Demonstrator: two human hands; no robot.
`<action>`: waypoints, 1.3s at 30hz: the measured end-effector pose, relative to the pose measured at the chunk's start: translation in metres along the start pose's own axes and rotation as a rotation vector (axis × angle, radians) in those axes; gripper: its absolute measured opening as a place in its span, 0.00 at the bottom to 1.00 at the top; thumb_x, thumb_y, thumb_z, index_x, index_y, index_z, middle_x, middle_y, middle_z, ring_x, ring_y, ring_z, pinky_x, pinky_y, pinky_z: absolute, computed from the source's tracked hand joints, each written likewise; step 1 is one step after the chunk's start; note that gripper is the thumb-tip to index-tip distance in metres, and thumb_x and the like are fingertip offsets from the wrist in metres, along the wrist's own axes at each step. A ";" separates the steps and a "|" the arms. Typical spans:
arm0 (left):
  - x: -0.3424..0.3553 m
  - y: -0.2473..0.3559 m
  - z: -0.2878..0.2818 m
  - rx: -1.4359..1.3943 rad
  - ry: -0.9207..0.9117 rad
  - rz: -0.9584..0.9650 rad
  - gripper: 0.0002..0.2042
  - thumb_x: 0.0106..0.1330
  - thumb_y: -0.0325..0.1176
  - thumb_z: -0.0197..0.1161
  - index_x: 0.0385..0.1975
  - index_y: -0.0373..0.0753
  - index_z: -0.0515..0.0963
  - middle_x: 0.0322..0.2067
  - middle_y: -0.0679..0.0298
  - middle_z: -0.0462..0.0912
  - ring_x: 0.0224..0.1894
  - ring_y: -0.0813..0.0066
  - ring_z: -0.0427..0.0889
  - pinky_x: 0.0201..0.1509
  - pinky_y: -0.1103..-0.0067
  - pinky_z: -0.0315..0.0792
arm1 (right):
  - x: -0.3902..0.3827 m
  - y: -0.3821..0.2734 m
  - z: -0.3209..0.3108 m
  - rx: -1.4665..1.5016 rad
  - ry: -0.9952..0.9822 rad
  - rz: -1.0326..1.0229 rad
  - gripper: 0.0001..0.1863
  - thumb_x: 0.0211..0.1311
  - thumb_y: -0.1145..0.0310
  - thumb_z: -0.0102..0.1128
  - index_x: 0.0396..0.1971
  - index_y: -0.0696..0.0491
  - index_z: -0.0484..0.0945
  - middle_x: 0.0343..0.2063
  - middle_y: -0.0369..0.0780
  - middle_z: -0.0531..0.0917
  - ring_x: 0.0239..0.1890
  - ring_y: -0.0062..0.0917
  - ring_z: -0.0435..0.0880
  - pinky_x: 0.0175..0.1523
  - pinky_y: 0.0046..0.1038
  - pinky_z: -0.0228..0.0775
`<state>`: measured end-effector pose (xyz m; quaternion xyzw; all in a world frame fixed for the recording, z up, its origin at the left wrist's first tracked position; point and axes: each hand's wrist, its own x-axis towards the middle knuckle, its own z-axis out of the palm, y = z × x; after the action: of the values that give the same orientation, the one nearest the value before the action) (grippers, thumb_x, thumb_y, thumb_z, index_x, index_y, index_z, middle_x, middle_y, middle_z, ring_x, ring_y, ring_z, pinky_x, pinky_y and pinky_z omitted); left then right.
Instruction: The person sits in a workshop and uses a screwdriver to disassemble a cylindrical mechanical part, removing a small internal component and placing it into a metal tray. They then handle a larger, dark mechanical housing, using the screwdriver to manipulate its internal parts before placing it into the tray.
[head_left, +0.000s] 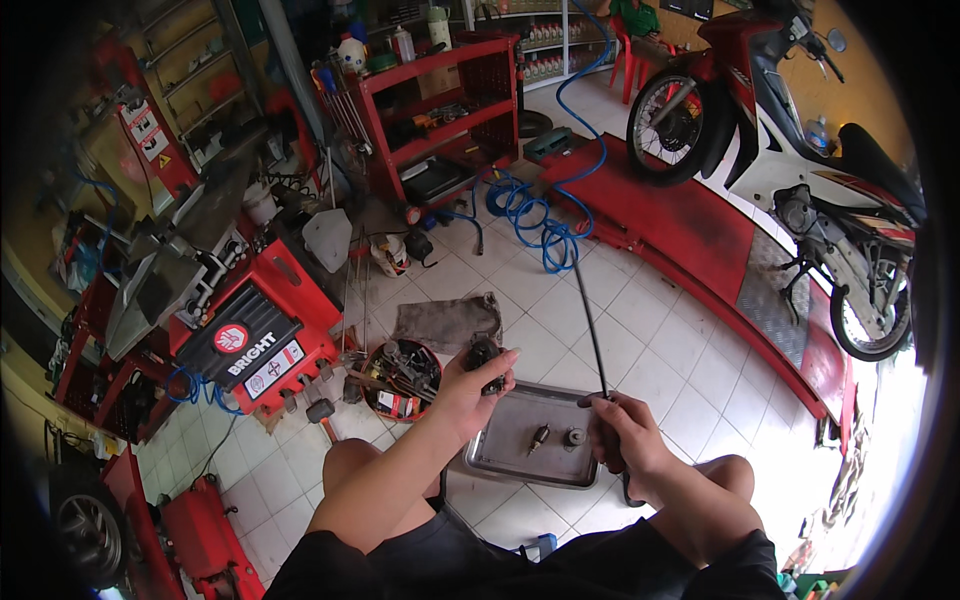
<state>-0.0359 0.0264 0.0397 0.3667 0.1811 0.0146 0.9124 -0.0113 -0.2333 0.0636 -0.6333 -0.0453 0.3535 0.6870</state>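
Observation:
My left hand (468,388) is closed round a small dark, greasy mechanical part (484,362), whose exact kind I cannot make out. My right hand (630,432) grips the end of a black air hose (592,325); the fitting inside the fist is mostly hidden. Between and below my hands, a metal tray (510,462) lies on the floor. Two small metal parts rest in it: a slim, pointed brownish one (539,438) and a short round grey one (575,437).
A basin of tools (405,380) and a dirty grey cloth (440,320) lie just beyond my left arm. The hose runs to a blue coil (545,220). At right, a motorbike (800,190) stands on a red lift (670,215). Red machine (260,340) and shelf cart (440,120) stand left and ahead.

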 end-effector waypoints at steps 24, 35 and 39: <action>0.040 -0.025 0.012 -0.067 0.093 0.030 0.11 0.60 0.22 0.73 0.36 0.41 0.76 0.32 0.65 0.80 0.30 0.74 0.78 0.33 0.78 0.72 | 0.028 0.004 0.013 0.121 -0.038 -0.098 0.17 0.74 0.56 0.56 0.39 0.58 0.74 0.24 0.37 0.78 0.20 0.21 0.76 0.24 0.25 0.69; 0.047 -0.031 0.009 -0.035 0.092 0.012 0.11 0.60 0.23 0.73 0.37 0.40 0.77 0.32 0.66 0.80 0.30 0.74 0.79 0.34 0.78 0.74 | 0.025 0.010 -0.001 0.190 -0.005 -0.052 0.18 0.75 0.56 0.55 0.44 0.59 0.74 0.25 0.40 0.79 0.23 0.24 0.77 0.27 0.27 0.72; 0.042 -0.030 0.005 -0.054 0.097 -0.016 0.11 0.60 0.23 0.73 0.36 0.41 0.77 0.31 0.66 0.80 0.29 0.74 0.79 0.35 0.78 0.74 | 0.020 0.016 -0.008 0.164 0.000 -0.067 0.19 0.76 0.56 0.54 0.46 0.60 0.74 0.26 0.41 0.79 0.23 0.25 0.77 0.27 0.27 0.72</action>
<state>0.0016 0.0081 0.0093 0.3392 0.2274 0.0302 0.9123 0.0013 -0.2303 0.0401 -0.5732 -0.0373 0.3330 0.7478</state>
